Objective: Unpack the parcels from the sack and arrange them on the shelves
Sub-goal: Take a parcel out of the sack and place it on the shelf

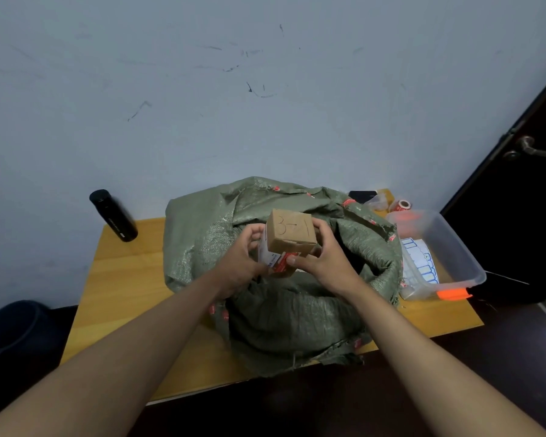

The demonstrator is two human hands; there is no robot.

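A green woven sack (284,313) lies crumpled on a wooden table (120,279), its mouth open toward the right. Above the sack I hold a small brown cardboard parcel (292,231) marked "3-1" on top, with red and white tape on its lower side. My left hand (240,263) grips the parcel's left side, fingers curled round it. My right hand (323,257) grips the right side, thumb pressed on the taped lower edge. The sack's inside is dark and its contents are hidden. No shelves are in view.
A black bottle (114,216) stands at the table's back left by the wall. A clear plastic bin (454,247) with label sheets and an orange clip sits at the right. Tape rolls (402,205) lie behind it. A dark door (524,184) is at the right, a dark bin (13,329) on the floor left.
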